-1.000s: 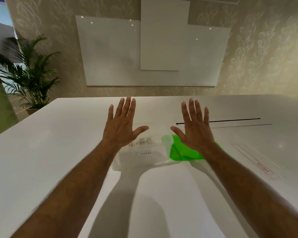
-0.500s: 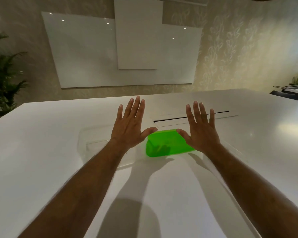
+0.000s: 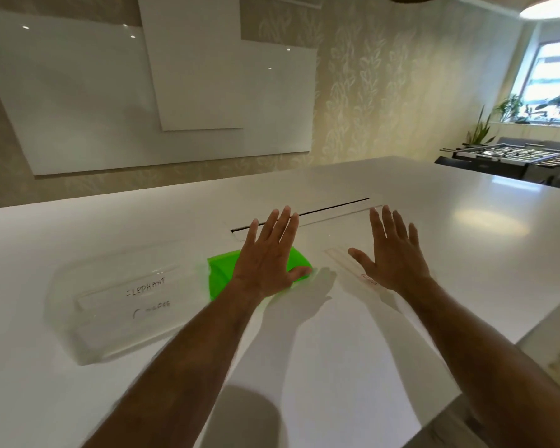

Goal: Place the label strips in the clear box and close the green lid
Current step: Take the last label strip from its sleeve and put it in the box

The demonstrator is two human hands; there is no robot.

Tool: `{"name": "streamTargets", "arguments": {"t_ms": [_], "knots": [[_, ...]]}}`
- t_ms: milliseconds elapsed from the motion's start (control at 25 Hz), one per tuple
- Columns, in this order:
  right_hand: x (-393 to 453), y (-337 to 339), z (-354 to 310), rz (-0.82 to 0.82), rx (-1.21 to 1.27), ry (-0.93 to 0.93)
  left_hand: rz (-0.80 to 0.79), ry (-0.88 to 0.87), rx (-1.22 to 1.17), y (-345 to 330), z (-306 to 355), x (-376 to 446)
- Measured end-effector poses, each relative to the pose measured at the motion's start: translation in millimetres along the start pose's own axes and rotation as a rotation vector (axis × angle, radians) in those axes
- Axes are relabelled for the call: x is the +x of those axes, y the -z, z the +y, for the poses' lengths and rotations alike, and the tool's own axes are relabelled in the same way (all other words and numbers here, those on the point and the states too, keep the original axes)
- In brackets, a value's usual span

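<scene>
left hand [image 3: 265, 260] flat over green lid [image 3: 220, 276], fingers spread

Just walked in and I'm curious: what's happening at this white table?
A person holds both hands open and flat above the white table, gripping nothing. The left hand is over the green lid, which lies beside the clear box, not on it. Strips marked ELEPHANT and a second, blurred word show at the box. The right hand is over another clear strip on the table.
</scene>
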State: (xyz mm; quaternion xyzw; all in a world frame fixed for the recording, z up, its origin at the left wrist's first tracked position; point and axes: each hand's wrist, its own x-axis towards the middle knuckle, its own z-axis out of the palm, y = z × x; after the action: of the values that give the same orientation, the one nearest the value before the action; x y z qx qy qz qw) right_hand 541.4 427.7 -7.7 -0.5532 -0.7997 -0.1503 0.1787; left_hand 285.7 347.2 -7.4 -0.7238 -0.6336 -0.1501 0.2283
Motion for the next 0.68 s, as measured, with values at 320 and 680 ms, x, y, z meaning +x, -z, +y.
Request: {"name": "streamTargets", "arguments": {"t_ms": [320, 680], "knots": [[-1.4, -13.1, 31.5, -0.235, 0.229, -0.162, -0.146, -0.113, -0.068, -35.0, 49.5, 35.7], [-6.9, -33.5, 25.4, -0.319, 0.274, -0.18, -0.179, -0.179, -0.118, -65.0, 79.9, 49.8]]}}
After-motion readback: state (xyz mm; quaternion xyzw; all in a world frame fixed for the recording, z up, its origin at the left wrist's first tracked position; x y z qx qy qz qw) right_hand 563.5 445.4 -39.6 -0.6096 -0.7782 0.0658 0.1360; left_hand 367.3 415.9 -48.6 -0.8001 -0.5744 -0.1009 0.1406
